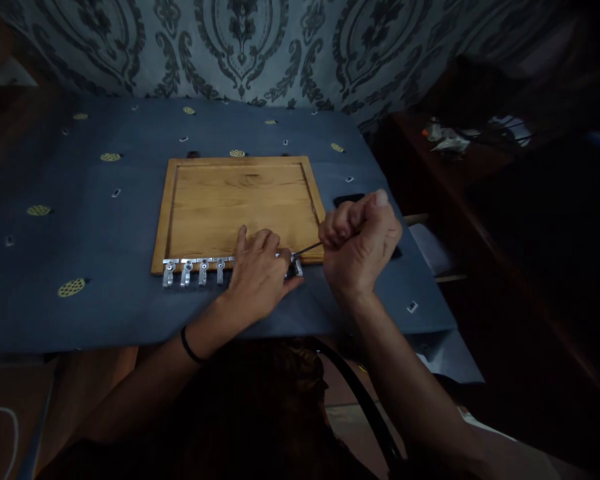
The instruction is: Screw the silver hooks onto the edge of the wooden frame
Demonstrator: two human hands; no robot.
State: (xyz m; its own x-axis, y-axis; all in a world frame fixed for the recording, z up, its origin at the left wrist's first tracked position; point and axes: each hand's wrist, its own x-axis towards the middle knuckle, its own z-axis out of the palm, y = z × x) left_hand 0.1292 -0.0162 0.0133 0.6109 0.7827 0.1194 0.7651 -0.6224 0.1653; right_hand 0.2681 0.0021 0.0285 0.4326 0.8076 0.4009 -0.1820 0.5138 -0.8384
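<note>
A wooden board (240,193) with a raised rim lies flat on the table. Along its near edge runs a metal hook rail (203,272) with several silver hooks. Covering the rail's right part is my left hand (260,273); its fingers rest over the rail and board while the thumb lies by the end hook (298,265). My right hand (363,243) is a fist, right of the board, around a screwdriver (307,249). Only the thin shaft shows, slanting down left to the rail's right end; its handle is hidden in the fist. The tip's exact contact is hard to see.
A blue patterned cloth covers the table (105,233). Just behind my right hand lies a dark flat object (349,199). A dark wooden surface (460,167) with small items stands at the right, and a patterned curtain or wall (260,47) rises behind the table.
</note>
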